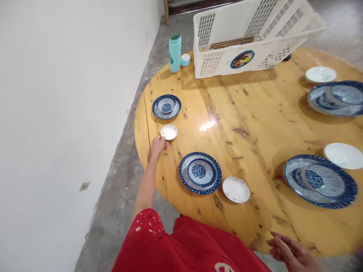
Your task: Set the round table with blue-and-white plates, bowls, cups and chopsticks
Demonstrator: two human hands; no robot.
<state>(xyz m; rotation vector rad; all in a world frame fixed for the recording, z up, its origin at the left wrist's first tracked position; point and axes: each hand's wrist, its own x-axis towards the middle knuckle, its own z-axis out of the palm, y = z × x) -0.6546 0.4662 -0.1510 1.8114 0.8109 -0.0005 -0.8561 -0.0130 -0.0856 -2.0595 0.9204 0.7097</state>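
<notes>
My left hand (pixel 159 146) reaches out over the table's left side, its thumb and fingers pinched on the near rim of a small white bowl (pixel 169 132). Just beyond it, a blue-and-white bowl (pixel 166 104) sits on a blue-rimmed plate (pixel 157 113). Nearer my body is another blue-patterned plate (pixel 200 191) with a matching bowl (pixel 199 172) on it, and a white bowl (pixel 236 189) stands at its right. My right hand (pixel 292 251) hovers by the table's near edge, fingers loosely extended, nothing visible in it.
The round wooden table (pixel 218 139) has a white plastic crate (pixel 218 62) at the back with sticks inside. A turquoise bottle (pixel 175 54) and its cap (pixel 185 59) stand beside it. More blue plates (pixel 344 185) and white bowls (pixel 320 74) are at the right. A white wall (pixel 65 94) rises at left.
</notes>
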